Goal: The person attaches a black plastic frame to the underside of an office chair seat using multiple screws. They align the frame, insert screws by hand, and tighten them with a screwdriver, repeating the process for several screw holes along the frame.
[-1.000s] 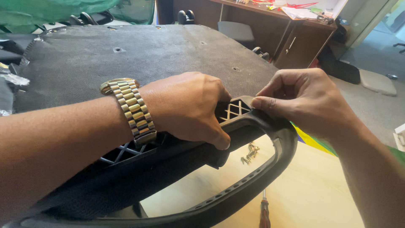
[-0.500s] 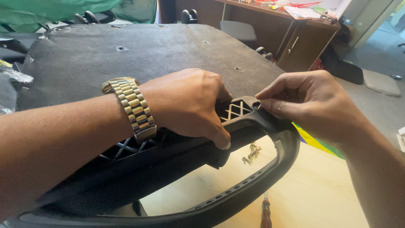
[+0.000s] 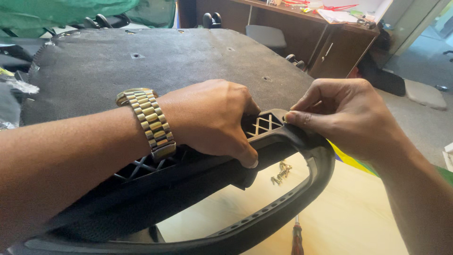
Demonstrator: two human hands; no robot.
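Nearest the viewer, the red-handled screwdriver (image 3: 297,239) lies on the pale wooden table (image 3: 358,222), below the curved black armrest loop (image 3: 283,208). Just beyond, seen through the loop, a small heap of loose screws (image 3: 281,172) rests on the same surface; a slip of the armrest could likely scatter them. Further off, the left hand (image 3: 212,120), with a gold-toned watch (image 3: 148,123) at its wrist, presses down on the armrest's lattice bracket (image 3: 262,125), fingers curled together, thumb tip on the bracket's near edge. To its right, the right hand (image 3: 351,118) pinches its thumb and forefinger together at the bracket's right end; whether anything small lies between them cannot be told. If pressure eases, the bracket may shift off its seat on the upturned chair seat (image 3: 155,66), which fills the far left. A wooden desk (image 3: 306,42) stands beyond.
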